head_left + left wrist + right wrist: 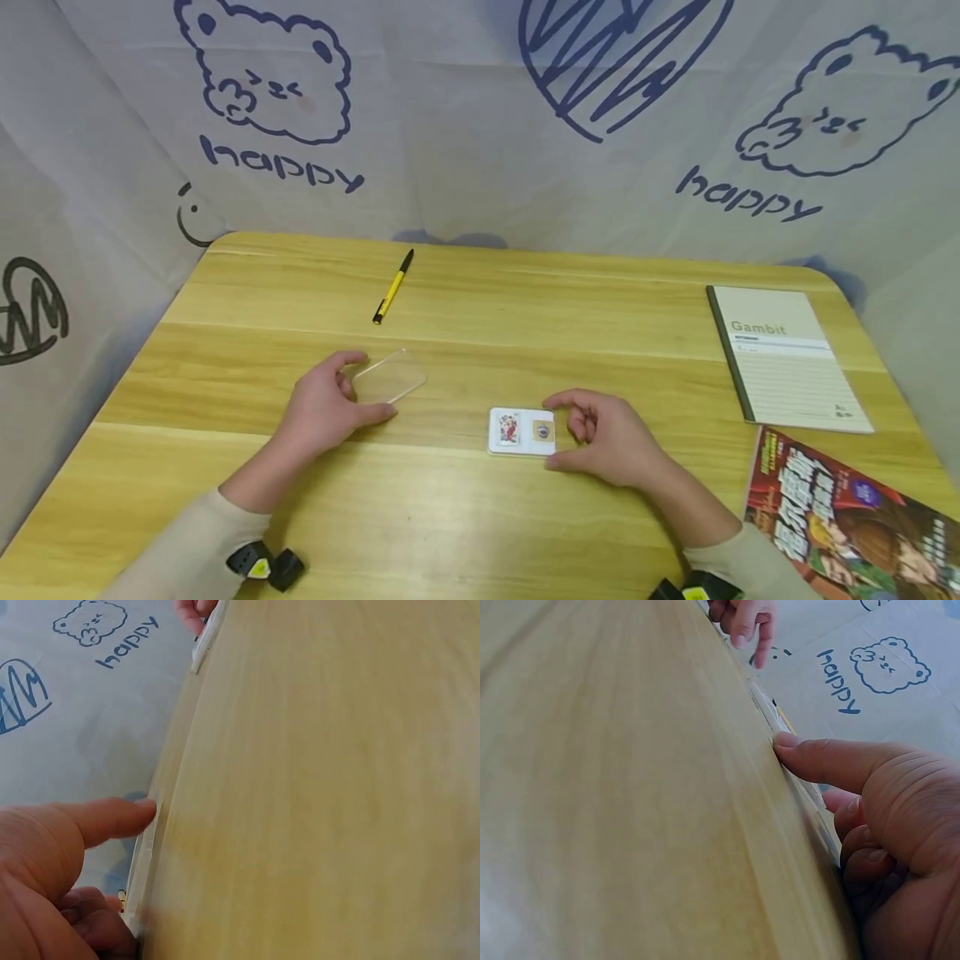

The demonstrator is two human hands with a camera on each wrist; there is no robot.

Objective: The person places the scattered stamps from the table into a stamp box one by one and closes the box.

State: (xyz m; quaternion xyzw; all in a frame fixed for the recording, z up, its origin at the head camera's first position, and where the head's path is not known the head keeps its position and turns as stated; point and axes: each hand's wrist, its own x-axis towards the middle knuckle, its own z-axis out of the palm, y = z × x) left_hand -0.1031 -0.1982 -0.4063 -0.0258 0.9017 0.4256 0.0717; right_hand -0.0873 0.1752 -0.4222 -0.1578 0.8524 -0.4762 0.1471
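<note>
My left hand (318,404) holds a clear rectangular plastic cover (393,377) by its left side, with thumb and index finger at opposite edges. To the right of it, a small white case (527,417) lies on the wooden table (435,517). Inside the case, a tiny playing card (508,429) fills the left part, and a tan square piece (543,431) with a dark round mark sits on the right. My right hand (611,437) grips the case's right end between thumb and index finger, other fingers curled in. In the right wrist view the thumb (817,759) touches its edge.
A yellow and black pen (393,287) lies toward the back of the table. On the right are a cream notebook (787,358) and, nearer, a colourful printed book (847,517). Behind the table hangs a white cloth (450,150) with blue drawings.
</note>
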